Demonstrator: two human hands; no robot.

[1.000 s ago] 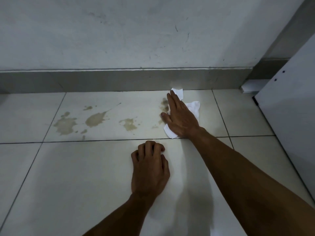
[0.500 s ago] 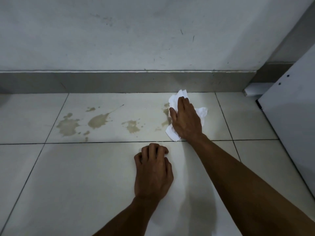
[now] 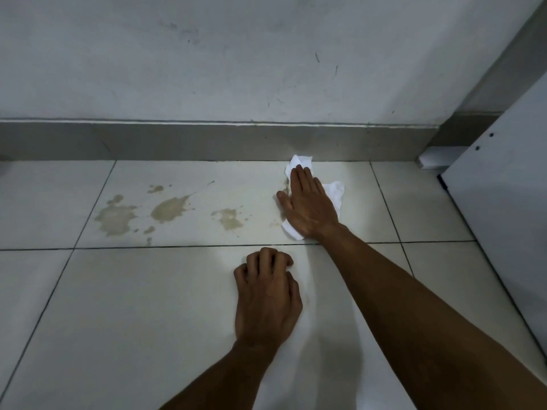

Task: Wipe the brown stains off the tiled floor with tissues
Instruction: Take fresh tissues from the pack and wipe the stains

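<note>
Head view, the only one: I am crouching over the tiled floor (image 3: 142, 321), looking down at both hands. My right hand (image 3: 309, 207) is lying flat, fingers straight and together, pressing a crumpled white tissue (image 3: 336, 192) onto the far tile close to the grey skirting (image 3: 207, 142); the grip is not curling round the paper, only pinning it under palm and fingers, with edges of tissue showing past the fingertips, to the right and at the heel of the hand. A faint brown smear (image 3: 284, 213) is showing just at the thumb side of that hand. My left hand (image 3: 266, 294) is resting on the nearer tile, fingers curled under, holding nothing that I can see and, I am judging, propping my weight. The remaining brown stains are all lying to the left of the tissue on the same far tile: a small blotch (image 3: 229, 218) nearest, then a longer splash (image 3: 170, 208), then the widest patch (image 3: 115, 217) farthest off near the grout line. The row is running left to right, roughly parallel to the skirting. The right hand is holding the tissue and is the nearer to the small blotch, so I am reckoning the coming stroke needs to sweep leftward along that row. A white panel (image 3: 503, 202) is standing at the right edge.
</note>
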